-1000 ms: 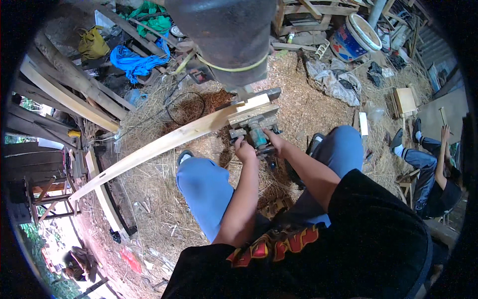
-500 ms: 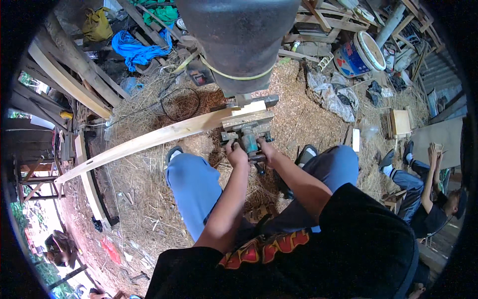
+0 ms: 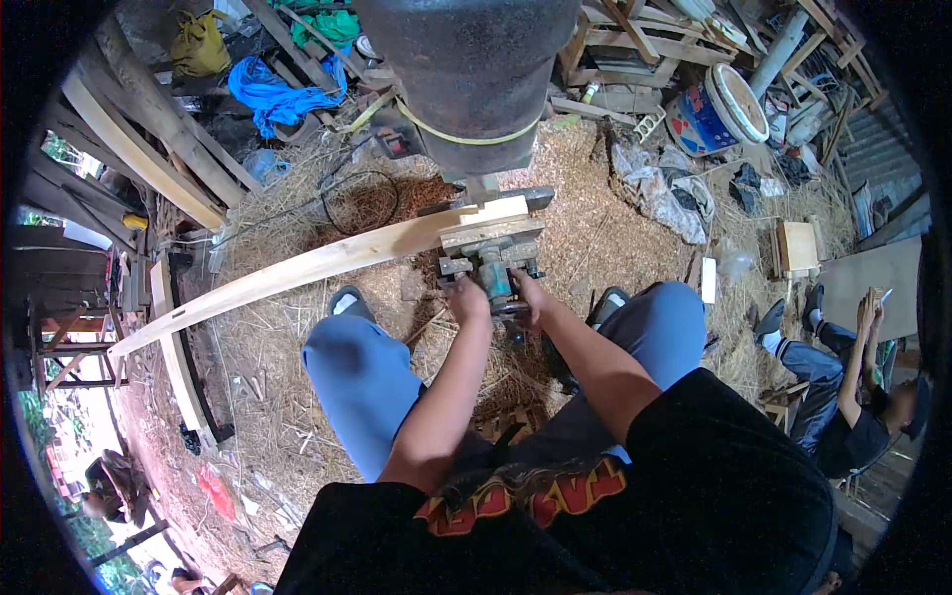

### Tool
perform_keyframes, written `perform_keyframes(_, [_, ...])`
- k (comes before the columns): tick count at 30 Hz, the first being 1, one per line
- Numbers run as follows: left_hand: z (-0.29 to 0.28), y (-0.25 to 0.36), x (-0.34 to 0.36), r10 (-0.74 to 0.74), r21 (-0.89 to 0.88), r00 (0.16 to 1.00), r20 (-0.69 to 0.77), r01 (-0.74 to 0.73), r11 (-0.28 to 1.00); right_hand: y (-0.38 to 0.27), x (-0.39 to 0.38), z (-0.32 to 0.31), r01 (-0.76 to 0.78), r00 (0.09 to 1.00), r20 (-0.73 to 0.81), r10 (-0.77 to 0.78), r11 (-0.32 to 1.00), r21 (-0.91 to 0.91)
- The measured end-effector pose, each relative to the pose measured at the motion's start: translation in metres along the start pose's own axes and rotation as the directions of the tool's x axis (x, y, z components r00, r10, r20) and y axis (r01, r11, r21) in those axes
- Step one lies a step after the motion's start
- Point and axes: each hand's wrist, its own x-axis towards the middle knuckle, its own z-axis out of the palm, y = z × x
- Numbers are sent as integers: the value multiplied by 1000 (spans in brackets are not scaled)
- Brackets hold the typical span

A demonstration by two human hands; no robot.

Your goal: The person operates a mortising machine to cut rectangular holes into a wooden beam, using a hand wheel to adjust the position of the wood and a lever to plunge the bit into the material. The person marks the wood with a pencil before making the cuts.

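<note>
A vise [image 3: 493, 279] with a green body stands in front of me, under a large dark cylindrical machine housing [image 3: 466, 69]. Its jaws clamp one end of a long, pale, curved wooden plank [image 3: 297, 270], which reaches out to the left and has a small slot near its far end. My left hand [image 3: 470, 300] is closed on the vise's left side. Closed at its right front is my right hand [image 3: 533, 300], by a dark handle [image 3: 510, 311]. The fingertips of both hands are partly hidden.
Straw and wood shavings cover the ground. A second pale board [image 3: 181, 357] lies at left, near the plank's far end. A white-and-blue bucket [image 3: 739, 107] and a wooden block [image 3: 796, 246] are at right. Another person [image 3: 858, 416] sits at far right, holding something small.
My left knee has swung outward to the left. Both hands stay at the vise with a slight shift, and its dark handle sits differently below them. The plank stays clamped.
</note>
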Motion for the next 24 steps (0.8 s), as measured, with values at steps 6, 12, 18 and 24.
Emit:
perform_keyframes(6, [-2,0,-15,-113,48,986,122,107,993,5,-6,-2,-86,994,76,75,986,141])
perform_keyframes(12, [-17,5,-34,27,-171,999,42,-19,985,4,-23,19,-107,994,11,107,982,155])
perform_keyframes(18, [-8,7,-37,-162,-335,952,259,246,909,9,-13,3,145,981,-139,-135,988,62])
perform_keyframes(24, [-10,-6,-12,-58,-355,979,194,125,926,0,3,6,68,994,-83,-72,996,-61])
